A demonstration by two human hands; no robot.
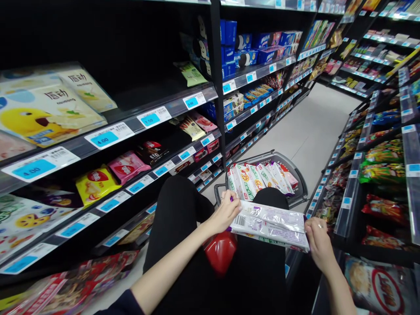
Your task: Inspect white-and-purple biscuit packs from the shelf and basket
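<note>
A long white snack package (271,223) with purple ends lies across the space above my lap, its printed back and barcode facing up. My left hand (226,212) is closed on its left end. Around the right end my right hand (319,238) has its fingers wrapped. Just beyond my knees, a dark grey basket (300,173) on the floor holds several similar white packages (259,177), standing side by side.
Shelves with price tags (110,134) run along the left, holding biscuit packs (96,181) and blue boxes (246,57). Bagged snacks (382,168) fill the right shelves. Between them stretches a pale floor (305,127). Something red (220,251) is below my left forearm.
</note>
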